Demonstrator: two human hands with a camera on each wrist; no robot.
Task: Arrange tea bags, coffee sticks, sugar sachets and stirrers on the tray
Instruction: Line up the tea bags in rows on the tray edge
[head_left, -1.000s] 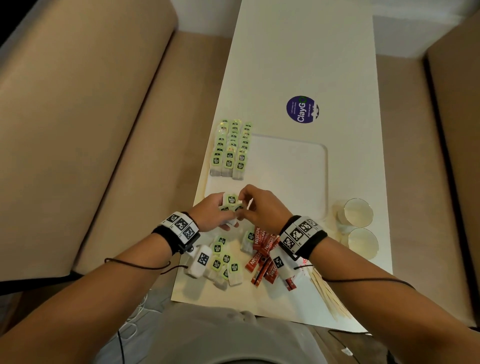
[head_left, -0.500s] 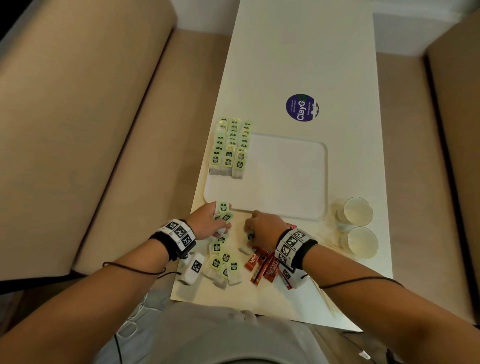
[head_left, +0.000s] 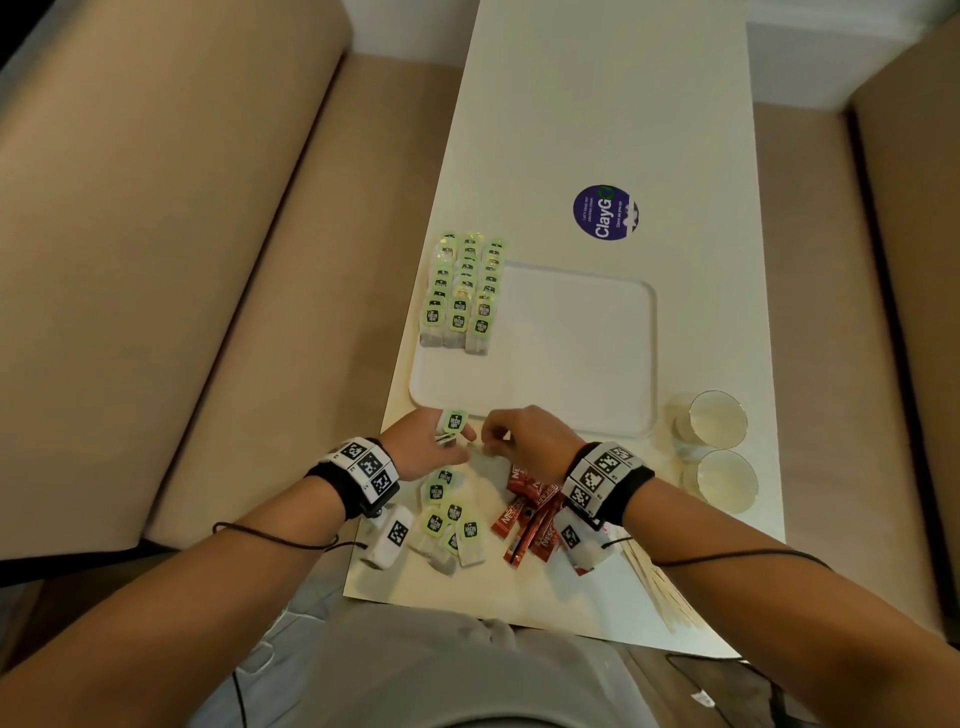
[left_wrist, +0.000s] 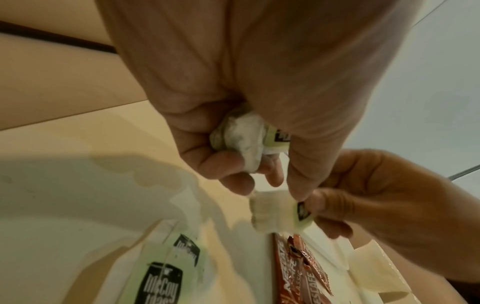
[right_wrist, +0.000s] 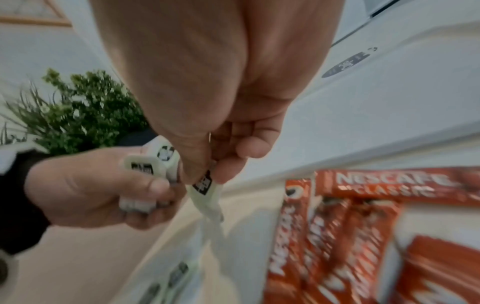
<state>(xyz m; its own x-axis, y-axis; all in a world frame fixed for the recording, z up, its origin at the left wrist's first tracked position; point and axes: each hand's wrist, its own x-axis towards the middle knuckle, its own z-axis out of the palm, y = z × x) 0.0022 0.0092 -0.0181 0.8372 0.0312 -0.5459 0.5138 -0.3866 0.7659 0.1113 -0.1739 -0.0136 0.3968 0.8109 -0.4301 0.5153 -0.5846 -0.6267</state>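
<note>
Tea bags (head_left: 462, 291): green-tagged, three neat rows on tray (head_left: 571, 364) left edge; loose pile (head_left: 449, 519) on counter (head_left: 597, 104) beside red coffee sticks (head_left: 530, 514). Left hand (head_left: 421, 447) grips several bags; right hand (head_left: 524, 441) pinches one by its tag. Half a second earlier the right hand was lower, at the pile.

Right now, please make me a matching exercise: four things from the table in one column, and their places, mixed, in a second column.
1. rows of tea bags
2. coffee sticks
3. paper cups
4. round sticker

a. beyond the tray
b. right of the tray
c. far left part of the tray
d. under the right hand

Pairs: 1-c, 2-d, 3-b, 4-a
</note>
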